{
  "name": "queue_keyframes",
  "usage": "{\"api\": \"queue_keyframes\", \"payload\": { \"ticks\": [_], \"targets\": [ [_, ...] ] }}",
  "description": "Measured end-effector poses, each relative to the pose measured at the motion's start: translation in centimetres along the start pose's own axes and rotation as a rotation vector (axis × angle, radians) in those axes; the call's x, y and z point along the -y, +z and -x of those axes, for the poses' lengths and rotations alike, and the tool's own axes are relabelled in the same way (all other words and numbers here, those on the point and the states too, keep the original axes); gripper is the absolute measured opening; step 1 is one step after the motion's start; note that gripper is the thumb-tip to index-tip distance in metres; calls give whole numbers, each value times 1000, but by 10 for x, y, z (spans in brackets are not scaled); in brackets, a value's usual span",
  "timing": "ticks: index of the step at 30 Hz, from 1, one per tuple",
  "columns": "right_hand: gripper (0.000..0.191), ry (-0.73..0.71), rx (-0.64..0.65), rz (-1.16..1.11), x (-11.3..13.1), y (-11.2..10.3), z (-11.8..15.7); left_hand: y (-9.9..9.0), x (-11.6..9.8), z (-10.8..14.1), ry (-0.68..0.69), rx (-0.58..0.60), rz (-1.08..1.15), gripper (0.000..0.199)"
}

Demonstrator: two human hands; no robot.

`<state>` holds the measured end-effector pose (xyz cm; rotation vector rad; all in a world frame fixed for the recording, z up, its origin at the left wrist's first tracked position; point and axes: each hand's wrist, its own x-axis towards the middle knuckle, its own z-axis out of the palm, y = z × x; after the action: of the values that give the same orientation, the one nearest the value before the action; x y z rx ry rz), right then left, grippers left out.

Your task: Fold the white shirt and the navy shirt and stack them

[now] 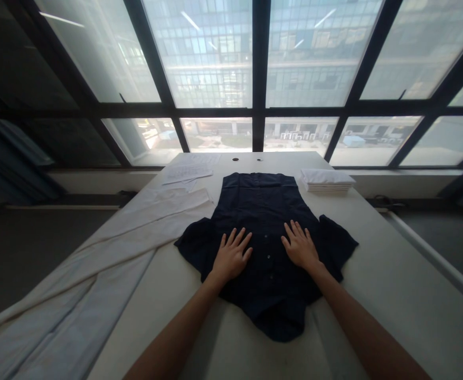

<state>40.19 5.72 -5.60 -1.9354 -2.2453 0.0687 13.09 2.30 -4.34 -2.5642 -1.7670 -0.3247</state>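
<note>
A dark navy short-sleeved shirt point(268, 203) lies spread flat on a white table point(409, 295), its collar end toward me and its hem at the far side. Small buttons run down its middle. My left hand point(233, 255) rests flat on the left half of the shirt, fingers apart. On the right half lies my right hand point(300, 245), palm down, its fingers slightly spread. The buttons show between the two hands. Both sleeves stick out to the sides.
Long white cloth pieces point(136, 227) cover the table's left side. Behind them lie printed papers point(187, 171). A folded white stack point(327, 180) sits at the back right. Two holes pierce the far tabletop. Large windows point(215, 53) stand beyond it.
</note>
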Motion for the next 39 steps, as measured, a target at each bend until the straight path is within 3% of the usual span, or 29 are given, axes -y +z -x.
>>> {"api": "queue_keyframes", "payload": {
  "ticks": [5,9,19,30,34,39],
  "targets": [
    [63,59,-20,43,-31,0,0,-5,35,14,-95,-5,-9,57],
    [64,71,-17,33,-32,1,0,-4,41,17,-118,-5,-23,58],
    [61,75,-32,6,-29,-1,4,-6,36,18,-101,1,-77,57],
    [62,77,-57,52,-45,1,58,-5,1,58,-79,10,-59,56],
    [61,96,-43,58,-42,-1,60,-11,-4,43,-140,60,-22,58],
    [60,129,-32,48,-38,-3,56,-17,-22,-5,-74,31,25,57]
  ]
}}
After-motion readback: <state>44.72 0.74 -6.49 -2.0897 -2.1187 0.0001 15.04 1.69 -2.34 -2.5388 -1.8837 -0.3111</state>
